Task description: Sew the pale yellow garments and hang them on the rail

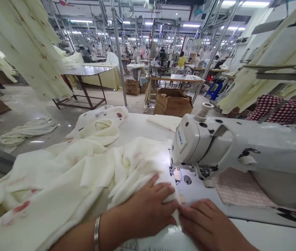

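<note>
A white sewing machine (197, 139) stands at the right, its lamp lit over the needle area. Cream printed fabric (90, 177) spreads in loose folds over the left of the table, and its right edge runs under the needle. My left hand (148, 205), with a metal bangle at the wrist, lies on the fabric just in front of the presser foot, thumb and forefinger closed on its edge. Close beside it my right hand (208, 223) pinches the same edge, nearer to me. The fingertips of both hands almost meet there.
Pink checked cloth (242, 188) lies under the machine arm. Behind the table stand a cardboard box (172, 101) and a metal-legged table (90, 70). Cream cloth hangs at the upper left (24, 45), and a cloth heap (29, 130) lies on the floor.
</note>
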A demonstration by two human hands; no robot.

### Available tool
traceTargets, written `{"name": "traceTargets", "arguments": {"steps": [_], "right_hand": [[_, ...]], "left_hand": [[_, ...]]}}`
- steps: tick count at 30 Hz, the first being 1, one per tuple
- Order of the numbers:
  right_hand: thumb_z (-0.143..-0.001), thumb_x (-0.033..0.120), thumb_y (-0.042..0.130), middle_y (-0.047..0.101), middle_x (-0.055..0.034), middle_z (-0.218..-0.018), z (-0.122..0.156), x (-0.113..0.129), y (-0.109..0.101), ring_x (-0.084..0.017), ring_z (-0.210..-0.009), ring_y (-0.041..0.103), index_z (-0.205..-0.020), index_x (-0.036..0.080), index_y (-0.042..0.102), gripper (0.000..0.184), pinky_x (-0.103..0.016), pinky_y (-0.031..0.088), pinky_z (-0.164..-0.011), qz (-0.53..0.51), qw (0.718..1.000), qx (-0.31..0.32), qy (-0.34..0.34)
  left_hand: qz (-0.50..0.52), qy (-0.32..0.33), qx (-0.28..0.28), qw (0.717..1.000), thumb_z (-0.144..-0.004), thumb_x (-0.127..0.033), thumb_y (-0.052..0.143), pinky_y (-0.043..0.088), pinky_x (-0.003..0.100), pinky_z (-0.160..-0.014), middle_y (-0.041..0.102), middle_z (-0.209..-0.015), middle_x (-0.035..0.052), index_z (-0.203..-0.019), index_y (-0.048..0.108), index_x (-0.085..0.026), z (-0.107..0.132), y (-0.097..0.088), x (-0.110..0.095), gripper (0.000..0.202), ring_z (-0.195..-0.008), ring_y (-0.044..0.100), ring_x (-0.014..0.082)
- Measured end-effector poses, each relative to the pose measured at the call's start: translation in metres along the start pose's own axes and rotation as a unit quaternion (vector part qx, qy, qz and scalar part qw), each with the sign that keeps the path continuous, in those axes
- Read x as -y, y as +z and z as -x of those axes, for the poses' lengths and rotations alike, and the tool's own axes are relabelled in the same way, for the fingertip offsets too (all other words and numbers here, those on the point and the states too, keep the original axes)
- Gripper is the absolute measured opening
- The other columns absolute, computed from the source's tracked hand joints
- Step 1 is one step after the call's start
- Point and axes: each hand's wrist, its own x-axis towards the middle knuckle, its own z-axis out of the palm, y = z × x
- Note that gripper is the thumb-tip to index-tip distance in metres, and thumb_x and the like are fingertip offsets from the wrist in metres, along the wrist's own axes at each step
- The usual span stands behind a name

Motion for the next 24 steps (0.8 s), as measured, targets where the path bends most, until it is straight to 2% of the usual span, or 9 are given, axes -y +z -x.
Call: {"name": "traceTargets", "arguments": {"steps": [5,11,13,15,17,19,20,22,24], "right_hand": [[-0.088,0.016,0.045,0.065,-0.0066,-0.092,-0.014,-0.028,0.011,-0.018,-0.080,0.058,-0.096,0.019,0.063,0.019,-0.034,0.048,-0.070,-0.013,0.998,0.035,0.049],[-0.091,0.023,0.045,0.063,-0.0088,-0.093,-0.008,-0.047,0.038,-0.019,-0.087,0.060,-0.102,0.020,0.063,0.021,-0.034,0.051,-0.075,0.020,0.995,0.015,0.101],[-0.092,0.024,0.043,0.064,-0.0087,-0.094,-0.009,-0.046,0.038,-0.018,-0.083,0.061,-0.101,0.021,0.063,0.022,-0.036,0.051,-0.076,0.029,0.993,0.013,0.111],[-0.092,0.025,0.043,0.065,-0.0069,-0.092,-0.013,-0.042,0.031,-0.018,-0.079,0.062,-0.098,0.022,0.063,0.021,-0.037,0.051,-0.076,0.028,0.993,0.016,0.113],[-0.091,0.022,0.044,0.065,-0.0065,-0.094,-0.020,-0.034,0.019,-0.017,-0.080,0.063,-0.100,0.022,0.062,0.020,-0.036,0.052,-0.076,0.006,0.996,0.021,0.089],[-0.090,0.019,0.044,0.065,-0.0087,-0.100,-0.026,-0.022,0.006,-0.018,-0.089,0.063,-0.105,0.020,0.059,0.022,-0.034,0.052,-0.078,-0.020,0.999,0.008,0.049],[-0.090,0.018,0.044,0.064,-0.0099,-0.104,-0.027,-0.015,0.001,-0.019,-0.095,0.061,-0.107,0.018,0.058,0.022,-0.034,0.051,-0.081,-0.031,0.999,-0.001,0.032],[-0.090,0.020,0.045,0.065,-0.0094,-0.105,-0.026,0.000,-0.005,-0.019,-0.106,0.057,-0.104,0.017,0.058,0.019,-0.032,0.050,-0.085,-0.044,0.999,-0.017,0.008],[-0.090,0.028,0.048,0.067,-0.0068,-0.098,-0.021,0.014,-0.006,-0.019,-0.106,0.057,-0.096,0.020,0.059,0.015,-0.028,0.049,-0.085,-0.050,0.998,-0.025,0.003]], "left_hand": [[0.013,0.006,0.042,0.999,-0.090,-0.039,0.046,0.030,0.044,-0.101,0.054,-0.110,0.0073,-0.104,0.054,-0.017,-0.020,-0.011,0.038,0.028,-0.103,0.048,0.0215],[0.000,-0.002,0.027,1.000,-0.090,-0.037,0.047,0.038,0.033,-0.088,0.055,-0.099,0.0062,-0.087,0.054,-0.015,-0.042,-0.015,0.077,0.023,-0.091,0.049,0.0188],[-0.014,-0.018,0.024,0.999,-0.089,-0.039,0.048,0.037,0.034,-0.091,0.055,-0.100,0.0063,-0.088,0.055,-0.016,-0.048,-0.015,0.085,0.024,-0.094,0.050,0.0196],[-0.038,-0.055,0.014,0.998,-0.089,-0.043,0.047,0.029,0.044,-0.100,0.055,-0.110,0.0079,-0.095,0.057,-0.016,-0.048,-0.013,0.084,0.029,-0.108,0.047,0.0237],[-0.073,-0.127,-0.005,0.989,-0.089,-0.049,0.043,0.021,0.058,-0.101,0.049,-0.126,0.0130,-0.108,0.055,-0.016,-0.040,-0.006,0.067,0.040,-0.123,0.037,0.0322],[-0.107,-0.192,-0.017,0.975,-0.087,-0.053,0.042,0.022,0.067,-0.094,0.040,-0.135,0.0207,-0.121,0.049,-0.013,-0.023,0.002,0.034,0.053,-0.127,0.029,0.0417],[-0.117,-0.199,-0.016,0.973,-0.085,-0.054,0.044,0.025,0.070,-0.090,0.039,-0.136,0.0236,-0.125,0.046,-0.011,-0.013,0.006,0.013,0.059,-0.126,0.030,0.0452],[-0.122,-0.156,-0.019,0.980,-0.086,-0.044,0.047,0.034,0.065,-0.086,0.051,-0.126,0.0212,-0.120,0.053,-0.015,0.005,0.012,-0.030,0.045,-0.118,0.043,0.0427],[-0.088,-0.103,-0.006,0.991,-0.086,-0.042,0.049,0.043,0.054,-0.082,0.062,-0.111,0.0138,-0.111,0.059,-0.025,0.014,0.010,-0.058,0.032,-0.106,0.054,0.0348]]}}
